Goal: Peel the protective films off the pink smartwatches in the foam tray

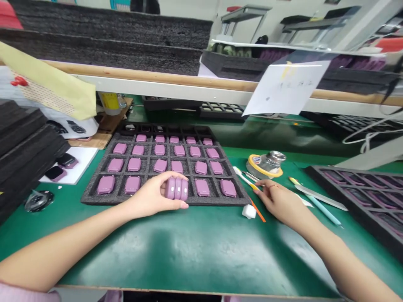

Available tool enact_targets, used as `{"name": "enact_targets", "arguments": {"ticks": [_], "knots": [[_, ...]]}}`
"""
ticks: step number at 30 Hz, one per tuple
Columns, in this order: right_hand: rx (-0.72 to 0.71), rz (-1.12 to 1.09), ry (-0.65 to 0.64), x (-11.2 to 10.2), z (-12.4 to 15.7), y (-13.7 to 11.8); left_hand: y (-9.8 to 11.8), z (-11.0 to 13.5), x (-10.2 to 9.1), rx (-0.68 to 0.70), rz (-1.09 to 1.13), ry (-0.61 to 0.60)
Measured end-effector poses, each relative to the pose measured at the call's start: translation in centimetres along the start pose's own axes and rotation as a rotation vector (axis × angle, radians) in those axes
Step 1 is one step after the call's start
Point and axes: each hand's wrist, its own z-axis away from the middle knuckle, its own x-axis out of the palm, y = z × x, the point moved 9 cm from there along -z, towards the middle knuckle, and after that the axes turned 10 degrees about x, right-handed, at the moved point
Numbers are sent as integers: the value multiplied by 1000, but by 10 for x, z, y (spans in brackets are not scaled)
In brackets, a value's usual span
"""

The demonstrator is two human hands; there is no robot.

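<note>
My left hand (154, 195) is closed around a row of three purple watch cases (177, 188), their narrow sides with small pale marks turned up. It is over the front edge of a black foam tray (151, 200), whose compartments hold several more purple watch cases (203, 187). To the right, my right hand (280, 199) pinches the yellow part of a white toothbrush (244, 177) lying at a slant. A small white block (249, 211) and an orange stick (258, 211) are just left of that hand. Behind it stands a round container with a metal top (272, 161) and yellow rim.
Another foam tray (355, 197) with dark-faced watches is at the right edge. A metal blade (321, 198) and a light-blue pen-like tool (324, 209) lie beside it. Foam stacks (28, 159) rise at left, and a shelf edge (170, 86) crosses above the green table.
</note>
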Motion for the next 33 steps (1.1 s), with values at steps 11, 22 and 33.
{"name": "enact_targets", "arguments": {"ticks": [11, 22, 33], "knots": [[-549, -377, -74, -39, 66, -171, -6, -2, 0, 66, 66, 41], [-536, -219, 141, -56, 47, -165, -10, -4, 0, 17, 36, 31], [-585, -311, 41, -47, 39, -168, -8, -2, 2, 42, 24, 14]]}}
